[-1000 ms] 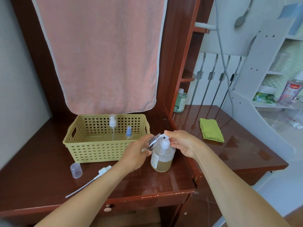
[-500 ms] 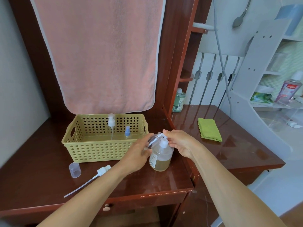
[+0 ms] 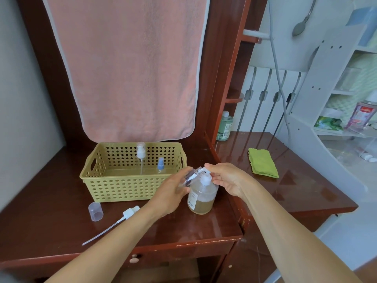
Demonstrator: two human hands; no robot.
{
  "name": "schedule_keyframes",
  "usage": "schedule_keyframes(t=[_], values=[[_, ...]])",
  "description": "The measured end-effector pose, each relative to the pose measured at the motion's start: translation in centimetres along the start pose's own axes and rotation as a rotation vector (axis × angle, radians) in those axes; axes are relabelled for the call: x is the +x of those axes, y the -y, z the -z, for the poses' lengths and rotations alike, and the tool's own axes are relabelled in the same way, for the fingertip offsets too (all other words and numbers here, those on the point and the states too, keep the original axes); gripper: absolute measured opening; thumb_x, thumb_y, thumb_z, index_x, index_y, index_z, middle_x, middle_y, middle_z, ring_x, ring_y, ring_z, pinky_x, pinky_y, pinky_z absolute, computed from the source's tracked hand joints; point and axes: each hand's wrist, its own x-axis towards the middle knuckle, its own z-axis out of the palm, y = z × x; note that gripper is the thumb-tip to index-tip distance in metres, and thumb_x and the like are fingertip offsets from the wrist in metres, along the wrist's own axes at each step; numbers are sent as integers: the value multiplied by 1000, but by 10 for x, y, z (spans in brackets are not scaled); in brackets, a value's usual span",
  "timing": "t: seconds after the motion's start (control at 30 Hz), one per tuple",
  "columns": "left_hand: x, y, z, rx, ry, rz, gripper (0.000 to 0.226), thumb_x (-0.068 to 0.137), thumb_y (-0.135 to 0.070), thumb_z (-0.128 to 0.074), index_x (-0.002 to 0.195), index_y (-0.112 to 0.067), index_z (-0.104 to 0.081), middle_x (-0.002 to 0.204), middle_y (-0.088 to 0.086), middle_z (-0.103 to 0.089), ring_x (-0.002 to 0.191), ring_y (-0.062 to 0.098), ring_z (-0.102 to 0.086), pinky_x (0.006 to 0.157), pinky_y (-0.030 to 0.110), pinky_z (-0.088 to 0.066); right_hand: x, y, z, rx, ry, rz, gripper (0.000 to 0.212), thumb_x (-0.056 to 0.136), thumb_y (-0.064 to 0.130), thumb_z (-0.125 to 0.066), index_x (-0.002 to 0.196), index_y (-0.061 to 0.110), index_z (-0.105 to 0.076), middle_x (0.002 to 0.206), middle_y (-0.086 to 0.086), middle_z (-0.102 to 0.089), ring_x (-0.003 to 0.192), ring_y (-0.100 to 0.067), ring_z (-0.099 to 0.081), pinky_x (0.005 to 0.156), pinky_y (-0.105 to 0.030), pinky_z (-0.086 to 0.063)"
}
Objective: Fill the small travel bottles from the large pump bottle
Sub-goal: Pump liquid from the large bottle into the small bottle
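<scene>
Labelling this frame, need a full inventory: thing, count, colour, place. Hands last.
pump bottle: 1, clear with amber liquid, on desk between the hands
small travel bottle: 1, clear, tilted at the pump spout, in left hand
basket: 1, yellow-green perforated, on desk left of pump bottle
bottles in basket: 2, clear, white pump top and blue spray top
cap: 1, clear, on desk in front of basket
loose pump with tube: 1, white, lying on desk
towel: 1, pink, hanging behind basket
cloth: 1, green, folded on right desk
green bottle: 1, by the shelf upright
left hand: holds travel bottle
right hand: fingers on pump head
</scene>
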Motion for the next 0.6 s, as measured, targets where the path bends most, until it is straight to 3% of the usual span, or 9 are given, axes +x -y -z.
schedule_keyframes(t=[0.17, 0.3, 0.47, 0.6], values=[[0, -2, 0, -1, 2, 12, 53, 95, -11, -54, 142, -29, -39, 125, -9, -54, 117, 8, -49, 97, 22, -37, 3, 4, -3, -80, -60, 1, 17, 89, 22, -66, 85, 6, -62, 88, -9, -63, 81, -15, -58, 81, -26, -49], [-1, -4, 1, 25, -4, -5, 51, 95, -8, -54, 141, -26, -40, 122, -21, -44, 113, -5, -39, 90, 11, -29, 4, 3, -5, -119, -99, 4, 19, 90, 23, -65, 81, 7, -61, 81, -6, -61, 76, -13, -56, 77, -25, -49], [-1, -7, 5, -2, 1, 4, 51, 95, -6, -53, 140, -27, -42, 130, -19, -46, 115, -5, -38, 92, 11, -28, -1, 2, -1, -18, -13, 6, 19, 90, 28, -64, 86, 10, -60, 88, -7, -61, 84, -16, -56, 88, -29, -46], [-2, -9, 4, -1, -3, 11, 48, 95, -9, -53, 137, -29, -45, 121, -17, -51, 112, 2, -46, 90, 18, -33, 2, 7, -4, -98, -61, 5, 19, 91, 25, -64, 85, 7, -60, 89, -8, -62, 85, -16, -57, 87, -29, -48]])
